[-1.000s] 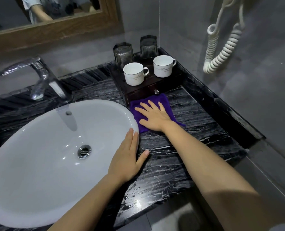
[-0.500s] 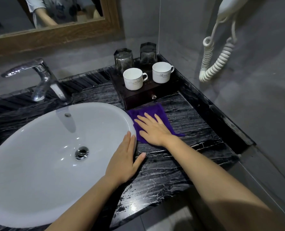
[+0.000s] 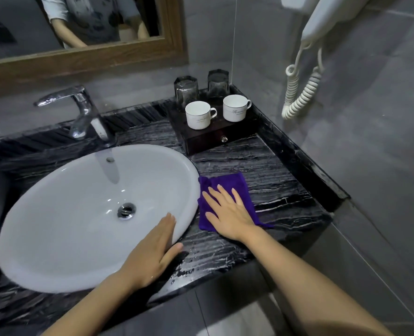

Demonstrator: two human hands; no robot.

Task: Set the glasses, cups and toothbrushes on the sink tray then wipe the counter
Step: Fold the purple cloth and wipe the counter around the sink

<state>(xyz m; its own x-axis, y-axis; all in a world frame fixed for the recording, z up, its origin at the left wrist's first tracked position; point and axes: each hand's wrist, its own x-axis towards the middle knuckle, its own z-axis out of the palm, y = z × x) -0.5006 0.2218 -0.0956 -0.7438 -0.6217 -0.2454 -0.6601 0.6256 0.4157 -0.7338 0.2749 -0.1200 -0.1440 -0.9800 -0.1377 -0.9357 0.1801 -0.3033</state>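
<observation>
A dark wooden tray [image 3: 208, 139] with a small drawer knob stands in the back right corner of the black marble counter [image 3: 261, 170]. On it are two white cups [image 3: 198, 115] [image 3: 235, 108] and, behind them, two upturned dark glasses [image 3: 186, 89] [image 3: 218, 82]. I see no toothbrushes. My right hand [image 3: 227, 212] lies flat, fingers spread, pressing a purple cloth [image 3: 227, 185] on the counter beside the basin. My left hand [image 3: 152, 253] rests flat on the basin's right rim, holding nothing.
A white oval basin [image 3: 80, 214] fills the left of the counter, with a chrome tap [image 3: 80, 110] behind it. A wall hairdryer with a coiled white cord [image 3: 300, 90] hangs at the right. A wood-framed mirror [image 3: 80, 57] is above. The counter's front edge is near my arms.
My right hand has drawn the purple cloth towards me, away from the tray's front, along the counter beside the basin. My left hand stays on the basin rim.
</observation>
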